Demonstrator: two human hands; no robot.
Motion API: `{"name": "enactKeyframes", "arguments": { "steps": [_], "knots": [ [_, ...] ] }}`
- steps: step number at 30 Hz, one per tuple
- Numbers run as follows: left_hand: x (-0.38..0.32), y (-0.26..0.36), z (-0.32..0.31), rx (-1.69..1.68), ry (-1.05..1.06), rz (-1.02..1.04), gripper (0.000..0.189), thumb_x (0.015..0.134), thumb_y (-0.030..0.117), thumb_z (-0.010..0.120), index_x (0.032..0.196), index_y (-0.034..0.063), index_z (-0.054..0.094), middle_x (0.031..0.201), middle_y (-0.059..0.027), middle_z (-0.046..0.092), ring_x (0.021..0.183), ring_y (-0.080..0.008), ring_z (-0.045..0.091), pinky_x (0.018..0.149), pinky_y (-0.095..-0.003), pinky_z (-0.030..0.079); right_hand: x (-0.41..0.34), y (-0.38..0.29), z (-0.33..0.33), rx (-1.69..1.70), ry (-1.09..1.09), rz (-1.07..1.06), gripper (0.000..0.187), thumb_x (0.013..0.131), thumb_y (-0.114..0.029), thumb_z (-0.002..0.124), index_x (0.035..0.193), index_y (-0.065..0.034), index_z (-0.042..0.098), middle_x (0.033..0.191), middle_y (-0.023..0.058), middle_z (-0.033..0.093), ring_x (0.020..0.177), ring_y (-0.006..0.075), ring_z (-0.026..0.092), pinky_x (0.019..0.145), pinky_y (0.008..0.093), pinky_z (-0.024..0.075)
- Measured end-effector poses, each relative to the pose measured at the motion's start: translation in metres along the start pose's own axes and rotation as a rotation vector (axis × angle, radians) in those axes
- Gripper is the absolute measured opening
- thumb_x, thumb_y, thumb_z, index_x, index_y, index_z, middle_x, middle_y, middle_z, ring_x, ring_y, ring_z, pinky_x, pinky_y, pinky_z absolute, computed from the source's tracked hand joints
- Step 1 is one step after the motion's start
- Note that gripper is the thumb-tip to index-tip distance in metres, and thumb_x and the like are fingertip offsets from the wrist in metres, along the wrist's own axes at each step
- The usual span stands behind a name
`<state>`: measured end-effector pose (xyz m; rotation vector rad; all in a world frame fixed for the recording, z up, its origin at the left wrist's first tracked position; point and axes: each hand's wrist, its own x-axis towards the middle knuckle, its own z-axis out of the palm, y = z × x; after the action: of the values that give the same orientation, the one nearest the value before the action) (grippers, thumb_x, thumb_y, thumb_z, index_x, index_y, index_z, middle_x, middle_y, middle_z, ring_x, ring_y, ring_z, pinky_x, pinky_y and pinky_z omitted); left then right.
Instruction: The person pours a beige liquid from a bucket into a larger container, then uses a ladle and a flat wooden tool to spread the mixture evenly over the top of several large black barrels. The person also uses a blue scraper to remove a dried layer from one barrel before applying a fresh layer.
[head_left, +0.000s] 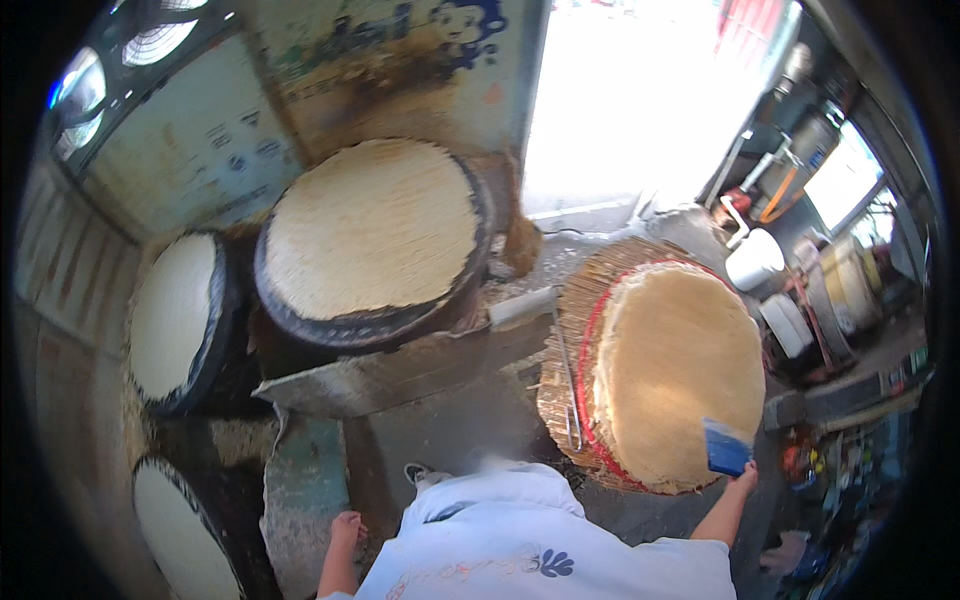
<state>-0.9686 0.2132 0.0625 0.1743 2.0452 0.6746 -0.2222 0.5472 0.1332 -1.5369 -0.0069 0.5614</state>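
Note:
My right hand grips a blue scraper or spatula at the near right edge of a stack of thin round flatbreads. The stack lies on a round mat of stalks, with a red band around its base. A bent metal rod rests on the mat's left side. My left hand hangs at my left, near a worn board, and seems to hold nothing; its fingers are partly curled. Farther off, a large round griddle is covered by a pale sheet of batter or dough.
Two more round griddles with pale sheets stand at the left, one farther and one nearer. A low ledge runs before the large griddle. A white bucket and machinery are at the right, by a bright doorway.

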Motion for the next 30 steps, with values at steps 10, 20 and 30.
{"name": "enactKeyframes", "arguments": {
  "steps": [10,20,30],
  "knots": [
    [-0.035,-0.012,0.042,0.119,0.038,0.012,0.021,0.077,0.006,0.051,0.095,-0.0005,0.058,0.065,-0.0104,0.059,0.050,-0.0185,0.056,0.042,-0.0307,0.045,-0.188,0.027,0.212,0.105,-0.962,0.362,0.040,0.065,-0.005,0.064,0.103,-0.0049,0.051,0.095,0.0055,0.055,0.089,0.0201,0.054,0.081,0.0330,0.0447],
    [-0.074,-0.026,0.063,-0.146,0.146,-0.071,0.015,0.076,0.002,0.051,0.090,0.0000,0.057,0.065,-0.0069,0.058,0.049,-0.0142,0.053,0.044,-0.0280,0.043,-0.465,0.171,0.271,-0.802,-1.626,-1.284,0.042,0.068,-0.016,0.052,0.109,-0.0043,0.050,0.090,0.0157,0.060,0.081,0.0285,0.058,0.071,0.0385,0.0471],
    [-0.083,-0.173,0.112,-0.064,0.288,-0.251,0.019,0.073,0.011,0.055,0.085,-0.0012,0.064,0.069,-0.0139,0.063,0.065,-0.0217,0.061,0.059,-0.0351,0.048,-0.443,0.153,0.327,-0.989,-1.436,-1.256,0.047,0.063,-0.004,0.057,0.110,-0.0080,0.051,0.105,0.0107,0.056,0.098,0.0258,0.053,0.082,0.0366,0.0404]
  ]
}}
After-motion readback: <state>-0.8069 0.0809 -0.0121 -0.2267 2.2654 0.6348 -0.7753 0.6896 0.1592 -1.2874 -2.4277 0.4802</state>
